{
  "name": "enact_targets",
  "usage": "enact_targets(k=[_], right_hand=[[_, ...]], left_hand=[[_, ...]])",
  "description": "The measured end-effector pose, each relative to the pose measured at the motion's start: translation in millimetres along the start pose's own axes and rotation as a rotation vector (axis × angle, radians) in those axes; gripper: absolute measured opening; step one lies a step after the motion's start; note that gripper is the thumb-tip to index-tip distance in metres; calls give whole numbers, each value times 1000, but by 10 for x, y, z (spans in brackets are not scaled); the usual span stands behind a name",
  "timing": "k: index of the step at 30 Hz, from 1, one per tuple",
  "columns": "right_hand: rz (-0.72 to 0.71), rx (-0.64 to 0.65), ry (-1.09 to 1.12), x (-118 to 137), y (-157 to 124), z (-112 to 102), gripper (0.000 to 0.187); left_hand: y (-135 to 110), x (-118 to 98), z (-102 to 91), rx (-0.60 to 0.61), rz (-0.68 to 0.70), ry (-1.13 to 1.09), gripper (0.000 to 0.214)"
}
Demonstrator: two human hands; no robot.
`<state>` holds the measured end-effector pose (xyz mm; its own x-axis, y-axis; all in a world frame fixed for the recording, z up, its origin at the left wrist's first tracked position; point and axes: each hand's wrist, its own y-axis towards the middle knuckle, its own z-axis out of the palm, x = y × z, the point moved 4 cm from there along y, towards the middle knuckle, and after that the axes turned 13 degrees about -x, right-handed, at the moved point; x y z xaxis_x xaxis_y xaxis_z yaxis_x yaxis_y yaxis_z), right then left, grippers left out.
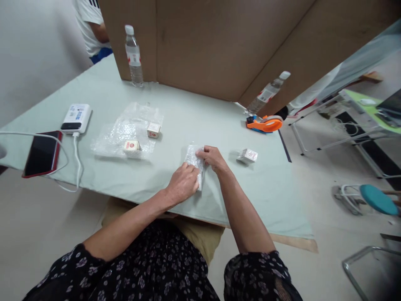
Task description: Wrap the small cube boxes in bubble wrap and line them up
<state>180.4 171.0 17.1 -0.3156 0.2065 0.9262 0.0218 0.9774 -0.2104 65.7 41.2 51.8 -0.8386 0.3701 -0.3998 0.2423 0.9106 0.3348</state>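
Observation:
A narrow piece of bubble wrap [191, 154] lies in front of me near the table's front edge, folded or wrapped; whether something is inside it I cannot tell. My left hand [184, 182] is closed on its near left side with the fingers curled. On its far right side my right hand [213, 158] pinches the wrap between thumb and fingers. To the right stands a small box in clear wrapping [248, 156]. Left of my hands, two small printed boxes, one nearer [131, 147] and one farther [153, 130], rest on loose bubble wrap sheets [131, 119].
An orange tape dispenser [266, 124] and a water bottle [267, 94] are at the back right. Another bottle [134, 58] stands by the cardboard panel [200, 46]. At left lie a power bank [77, 118], a cable and a phone [43, 154]. A person [94, 29] sits beyond.

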Motion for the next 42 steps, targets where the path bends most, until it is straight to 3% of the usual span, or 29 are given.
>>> enact_targets(k=[4,11,21,25,27,31,34,39,42], right_hand=[[-21,-1,101,19,-65,61,25],[-121,44,515,80,-393,161,40],[-340,-135,379,11,-1057,29,22],[-386,-131,347,-65,-1251,44,20],[-420,-130,353,-112,-1320,60,15],[-543,-181,290,-234,-1416,91,7],[-618,-226,234,-318,-1451,103,3],[-659,-209,194,-359,-1456,110,5],[-652,-205,191,-372,-1445,102,6]], left_hand=[[-19,16,-4,-13,-31,-22,21],[-62,99,40,-53,-81,-110,25],[-227,242,104,-387,-348,-305,16],[-252,306,99,-471,-388,-347,42],[-248,323,92,-445,-342,-385,46],[-246,351,91,-360,-292,-437,24],[-230,360,105,-329,-262,-469,20],[-246,403,82,-269,-174,-497,26],[-334,436,26,-209,-74,-521,43]])
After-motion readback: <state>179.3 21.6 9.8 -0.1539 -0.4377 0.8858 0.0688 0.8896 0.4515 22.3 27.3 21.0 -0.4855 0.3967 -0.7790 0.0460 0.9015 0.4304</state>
